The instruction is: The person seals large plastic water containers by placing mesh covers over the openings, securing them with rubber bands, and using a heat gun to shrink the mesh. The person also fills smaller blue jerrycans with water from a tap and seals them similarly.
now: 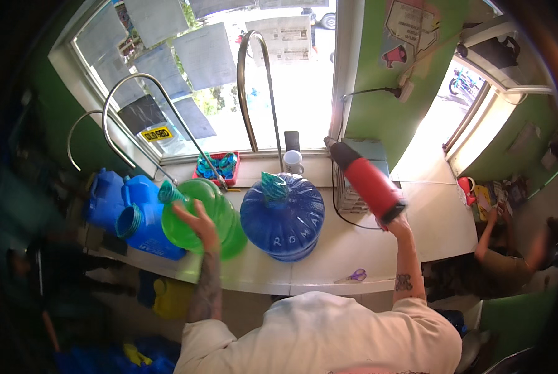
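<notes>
My right hand (395, 223) grips a red and black heat gun (370, 184), its nozzle pointing up and left towards the window. My left hand (197, 222), fingers spread, is at the green water jug (213, 198); whether it presses on the jug cannot be told. The green jug leans to the left, with its neck (168, 191) wrapped in teal plastic. Upright in front of me stands a large blue water jug (283, 229), a loose teal plastic seal (274, 184) over its top. Two smaller blue containers (143, 215) stand to the left.
Curved metal faucets (248, 89) rise behind the jugs. A red basket of caps (223, 166), a white mug (293, 161) and a phone (291, 141) line the sill. Purple scissors (357, 275) lie near the counter edge. A black cord (354, 223) runs behind. Other people are at the far right and left.
</notes>
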`<action>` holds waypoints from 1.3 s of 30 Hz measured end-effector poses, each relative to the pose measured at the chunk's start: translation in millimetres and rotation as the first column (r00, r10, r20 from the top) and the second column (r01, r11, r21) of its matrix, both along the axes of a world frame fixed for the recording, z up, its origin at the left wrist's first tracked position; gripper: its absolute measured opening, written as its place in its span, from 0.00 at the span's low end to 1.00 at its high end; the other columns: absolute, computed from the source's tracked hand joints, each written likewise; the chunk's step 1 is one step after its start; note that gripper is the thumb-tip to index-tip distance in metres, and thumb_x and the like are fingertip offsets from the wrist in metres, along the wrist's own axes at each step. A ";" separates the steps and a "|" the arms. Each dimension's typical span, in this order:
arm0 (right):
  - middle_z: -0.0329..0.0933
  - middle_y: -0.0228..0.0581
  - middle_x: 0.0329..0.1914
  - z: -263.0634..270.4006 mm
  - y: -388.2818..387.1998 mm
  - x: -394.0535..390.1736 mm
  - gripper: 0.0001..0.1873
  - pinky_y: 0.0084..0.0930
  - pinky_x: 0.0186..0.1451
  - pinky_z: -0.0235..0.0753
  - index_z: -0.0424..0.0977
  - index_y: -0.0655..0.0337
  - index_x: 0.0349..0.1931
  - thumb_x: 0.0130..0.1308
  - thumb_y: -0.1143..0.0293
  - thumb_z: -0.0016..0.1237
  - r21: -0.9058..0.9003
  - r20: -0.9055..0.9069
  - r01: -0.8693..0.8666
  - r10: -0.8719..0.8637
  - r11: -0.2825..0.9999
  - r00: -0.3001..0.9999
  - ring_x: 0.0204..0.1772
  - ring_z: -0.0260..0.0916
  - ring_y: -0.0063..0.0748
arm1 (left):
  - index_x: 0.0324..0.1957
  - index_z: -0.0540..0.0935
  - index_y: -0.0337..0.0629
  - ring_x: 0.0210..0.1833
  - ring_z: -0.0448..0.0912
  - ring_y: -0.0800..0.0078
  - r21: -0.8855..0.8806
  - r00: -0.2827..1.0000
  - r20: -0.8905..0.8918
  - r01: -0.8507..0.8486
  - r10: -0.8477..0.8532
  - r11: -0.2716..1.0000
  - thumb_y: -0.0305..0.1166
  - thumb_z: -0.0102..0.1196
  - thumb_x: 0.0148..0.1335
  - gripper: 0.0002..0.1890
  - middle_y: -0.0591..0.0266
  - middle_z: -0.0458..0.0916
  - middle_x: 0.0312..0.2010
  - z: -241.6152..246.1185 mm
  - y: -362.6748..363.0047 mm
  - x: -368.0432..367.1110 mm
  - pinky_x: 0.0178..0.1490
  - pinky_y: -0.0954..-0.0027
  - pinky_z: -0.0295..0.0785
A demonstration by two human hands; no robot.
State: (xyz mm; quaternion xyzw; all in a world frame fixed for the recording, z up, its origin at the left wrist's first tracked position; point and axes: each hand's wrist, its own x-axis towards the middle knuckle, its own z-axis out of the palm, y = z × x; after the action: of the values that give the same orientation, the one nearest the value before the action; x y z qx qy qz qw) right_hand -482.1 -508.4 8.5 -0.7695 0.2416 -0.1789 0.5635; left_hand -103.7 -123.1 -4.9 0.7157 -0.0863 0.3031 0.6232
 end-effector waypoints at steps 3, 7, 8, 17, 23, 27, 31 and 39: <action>0.77 0.40 0.40 45.7 47.5 -16.6 0.21 0.24 0.41 0.76 0.73 0.64 0.51 0.70 0.55 0.57 0.112 0.488 0.000 -0.055 0.994 0.871 0.39 0.77 0.25 | 0.73 0.61 0.36 0.74 0.63 0.61 -0.105 0.717 -0.094 0.683 -0.691 0.723 0.48 0.40 0.78 0.31 0.49 0.67 0.70 12.8 -48.3 -45.9 0.76 0.59 0.54; 0.77 0.43 0.47 105.9 95.5 -33.2 0.36 0.27 0.42 0.79 0.66 0.66 0.60 0.66 0.45 0.58 0.122 0.563 0.100 -0.152 0.987 0.812 0.43 0.79 0.32 | 0.66 0.71 0.36 0.65 0.74 0.65 -0.242 0.338 -0.054 0.908 -0.939 0.341 0.49 0.34 0.81 0.28 0.52 0.73 0.64 57.9 -121.7 -49.2 0.70 0.66 0.64; 0.76 0.43 0.49 113.2 107.1 -33.6 0.40 0.28 0.42 0.80 0.64 0.66 0.63 0.64 0.42 0.58 0.175 0.581 0.090 -0.177 0.980 0.795 0.44 0.79 0.32 | 0.64 0.73 0.36 0.63 0.76 0.66 -0.157 0.276 -0.024 0.948 -0.961 0.277 0.50 0.33 0.81 0.28 0.52 0.74 0.63 66.2 -131.9 -51.5 0.68 0.68 0.65; 0.81 0.51 0.44 130.5 202.6 -65.0 0.42 0.25 0.34 0.79 0.68 0.71 0.60 0.66 0.36 0.50 0.347 0.410 0.160 -0.303 0.924 0.860 0.36 0.82 0.37 | 0.73 0.58 0.32 0.66 0.68 0.70 -0.152 0.420 -0.040 0.894 -0.906 0.421 0.34 0.58 0.71 0.35 0.52 0.71 0.64 40.1 -92.8 -110.0 0.71 0.68 0.61; 0.82 0.48 0.44 140.4 220.5 -38.1 0.34 0.21 0.33 0.78 0.69 0.69 0.60 0.75 0.42 0.43 0.480 0.286 0.147 -0.313 0.865 0.906 0.37 0.82 0.32 | 0.72 0.62 0.36 0.60 0.77 0.63 0.003 0.260 -0.084 0.965 -0.962 0.261 0.40 0.62 0.68 0.36 0.50 0.78 0.57 32.2 -100.8 -67.0 0.65 0.65 0.69; 0.82 0.46 0.43 145.5 226.7 -19.9 0.32 0.20 0.33 0.77 0.70 0.68 0.58 0.76 0.43 0.42 0.446 0.249 0.187 -0.322 0.875 0.913 0.37 0.81 0.29 | 0.69 0.65 0.36 0.58 0.79 0.59 0.110 0.334 -0.047 0.938 -0.941 0.328 0.41 0.63 0.67 0.34 0.47 0.80 0.55 29.5 -96.2 -66.5 0.62 0.63 0.71; 0.83 0.44 0.42 151.4 229.8 -13.7 0.32 0.19 0.33 0.77 0.71 0.68 0.57 0.76 0.42 0.40 0.468 0.221 0.202 -0.335 0.860 0.916 0.36 0.81 0.27 | 0.62 0.72 0.34 0.55 0.81 0.53 0.172 0.368 -0.061 0.920 -0.928 0.353 0.42 0.61 0.68 0.28 0.45 0.81 0.52 30.8 -89.5 -70.6 0.60 0.61 0.73; 0.82 0.41 0.40 158.0 233.1 -12.7 0.33 0.16 0.32 0.75 0.72 0.67 0.57 0.76 0.40 0.39 0.450 0.163 0.261 -0.366 0.854 0.916 0.34 0.79 0.24 | 0.58 0.75 0.34 0.54 0.81 0.48 0.224 0.461 -0.042 0.869 -0.886 0.442 0.43 0.63 0.66 0.26 0.44 0.82 0.51 27.3 -88.2 -75.6 0.58 0.57 0.74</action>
State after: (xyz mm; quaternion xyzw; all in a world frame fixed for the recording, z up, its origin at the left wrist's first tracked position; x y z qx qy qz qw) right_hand -494.8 -275.3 166.4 -0.5522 0.3265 -0.3056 0.7036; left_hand -179.3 -211.3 22.4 0.6168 -0.5013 -0.0455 0.6051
